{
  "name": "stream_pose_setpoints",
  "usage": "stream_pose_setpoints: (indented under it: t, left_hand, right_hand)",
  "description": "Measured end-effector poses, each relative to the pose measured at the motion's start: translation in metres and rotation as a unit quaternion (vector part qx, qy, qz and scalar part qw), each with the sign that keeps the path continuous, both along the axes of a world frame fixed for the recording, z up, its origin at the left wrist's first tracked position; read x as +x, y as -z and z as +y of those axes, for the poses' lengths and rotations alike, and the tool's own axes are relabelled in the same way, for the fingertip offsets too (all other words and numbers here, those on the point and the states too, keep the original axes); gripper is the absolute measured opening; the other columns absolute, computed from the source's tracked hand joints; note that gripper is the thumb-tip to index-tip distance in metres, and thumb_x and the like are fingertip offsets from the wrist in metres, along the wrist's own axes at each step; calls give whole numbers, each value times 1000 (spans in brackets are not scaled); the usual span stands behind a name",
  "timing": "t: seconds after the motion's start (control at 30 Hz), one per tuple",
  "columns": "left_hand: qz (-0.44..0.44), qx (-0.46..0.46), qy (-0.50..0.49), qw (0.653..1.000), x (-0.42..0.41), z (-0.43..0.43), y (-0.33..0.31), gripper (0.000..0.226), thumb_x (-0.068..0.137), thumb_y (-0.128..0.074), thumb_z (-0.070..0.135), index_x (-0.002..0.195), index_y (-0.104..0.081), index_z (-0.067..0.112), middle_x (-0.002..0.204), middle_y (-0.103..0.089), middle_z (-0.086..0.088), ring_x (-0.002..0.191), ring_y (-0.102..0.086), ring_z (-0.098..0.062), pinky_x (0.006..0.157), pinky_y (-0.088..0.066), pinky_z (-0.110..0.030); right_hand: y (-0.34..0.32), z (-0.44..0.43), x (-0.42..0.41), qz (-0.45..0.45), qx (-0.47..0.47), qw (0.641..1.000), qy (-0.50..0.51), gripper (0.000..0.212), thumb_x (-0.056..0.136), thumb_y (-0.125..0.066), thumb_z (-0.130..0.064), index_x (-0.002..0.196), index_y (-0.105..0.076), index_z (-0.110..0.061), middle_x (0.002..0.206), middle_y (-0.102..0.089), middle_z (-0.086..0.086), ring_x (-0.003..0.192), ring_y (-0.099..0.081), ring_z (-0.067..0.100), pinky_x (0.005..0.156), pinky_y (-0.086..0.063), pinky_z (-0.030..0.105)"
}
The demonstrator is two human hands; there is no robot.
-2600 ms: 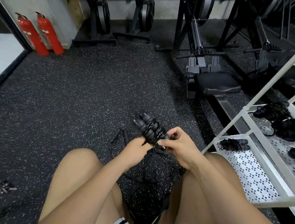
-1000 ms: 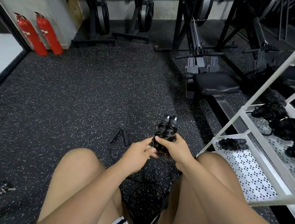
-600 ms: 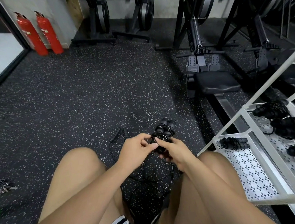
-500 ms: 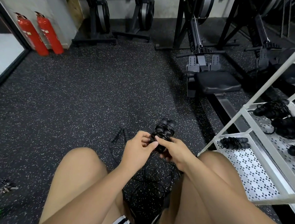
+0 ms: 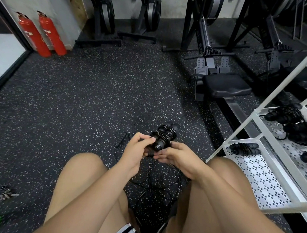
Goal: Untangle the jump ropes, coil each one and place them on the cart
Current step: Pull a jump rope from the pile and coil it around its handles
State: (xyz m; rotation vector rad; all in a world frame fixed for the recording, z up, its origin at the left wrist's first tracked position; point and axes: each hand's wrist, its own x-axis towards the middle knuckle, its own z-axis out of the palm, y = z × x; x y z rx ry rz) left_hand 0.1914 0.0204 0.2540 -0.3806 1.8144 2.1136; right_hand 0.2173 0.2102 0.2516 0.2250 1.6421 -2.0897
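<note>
A person is sitting on the floor with legs apart, and both hands are holding 1 rope (image 5: 164,135) out in front of the knees. The rope is wound tight around its 2 handles, so it is looking like a short fat stick. The left hand (image 5: 137,149) is pinching the cord on the side of the bundle with thumb and finger. The right hand (image 5: 177,157) is curling its fingers around the low end of the handles from below. The long way of the bundle is running from the hands, close to the body, up and away to the right, so its far tip is pointing a little toward the cart (image 5: 262,177). The cart is standing on the person's right, just beside the right leg. Its low shelf is lying near the right hand and well apart from the left hand. 1 wound rope (image 5: 243,148) is lying at the far end of that shelf, and more dark bundles are lying on the other shelf behind it. I am guessing the winding is nearly done and the cord end is being tucked in. The next move is probably a swing to the right, and the right hand is the nearer one for it. Loose ropes (image 5: 157,180) are lying on the floor between the legs, right under the hands, so more work is waiting.
</note>
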Motion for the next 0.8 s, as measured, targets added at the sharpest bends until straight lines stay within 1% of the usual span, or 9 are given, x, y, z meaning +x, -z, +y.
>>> stream_pose_setpoints:
  t: [0.1,0.2,0.27,0.37,0.47,0.53,0.6,0.67,0.8]
  left_hand:
    - [-30,46,2,998,0,-1,-2,19,96,-76,15,87,-61,24,97,-78,-10,77,-65,-19,70,-40,-35]
    - [-39,70,12,997,1,1,-3,20,96,-75,13,90,-60,23,98,-77,-9,78,-64,-18,71,-41,-35]
    - [-32,74,25,996,3,2,-2,21,95,-76,12,89,-59,23,99,-76,-11,80,-62,-21,71,-40,-35]
    - [-28,73,51,996,6,3,1,22,94,-77,11,91,-58,22,97,-73,-13,83,-61,-25,72,-41,-36]
    - [-24,70,53,996,6,4,-1,21,95,-75,10,91,-58,22,95,-73,-9,80,-61,-20,71,-41,-34]
    - [-15,64,63,996,5,4,-2,21,95,-77,11,93,-59,21,94,-74,-7,82,-60,-20,73,-43,-34]
    - [-1,39,88,995,4,2,-2,22,91,-84,19,95,-62,24,96,-73,-9,87,-59,-23,79,-45,-37]
    - [4,5,114,993,4,1,-3,22,85,-86,29,94,-66,30,98,-73,-11,90,-59,-25,83,-47,-40]
    - [-10,-1,121,993,-1,-1,-1,20,97,-81,20,105,-62,22,96,-75,-10,90,-62,-22,80,-48,-35]
  right_hand:
    - [4,-6,-1,6,24,999,47,16,104,-60,9,118,-66,9,110,-78,27,108,-78,38,86,-64,33]
    - [2,-10,-2,-31,-4,998,62,16,108,-60,-1,117,-70,8,108,-78,29,96,-79,35,79,-67,33]
    - [0,-10,-1,-47,-2,997,55,19,111,-55,-5,111,-73,2,102,-78,27,86,-78,31,73,-67,33]
    - [1,-11,2,-19,101,994,38,28,115,-45,-4,107,-71,-2,91,-78,25,74,-75,31,62,-61,35]
    - [2,-9,2,10,227,974,22,31,117,-38,-12,104,-65,-4,79,-78,23,60,-71,32,51,-53,33]
    - [1,-8,-2,13,248,967,54,33,117,-35,-10,100,-63,-4,72,-76,19,54,-68,29,47,-50,31]
    - [2,-6,-5,-8,208,972,108,34,115,-34,-3,98,-63,-1,67,-72,16,49,-63,24,44,-46,29]
    - [2,-5,-7,-57,146,976,149,30,114,-35,2,102,-62,0,64,-68,11,47,-58,18,41,-43,27]
    - [-1,4,-11,-144,17,975,171,22,109,-42,11,99,-56,-2,75,-65,16,53,-58,19,44,-46,27]
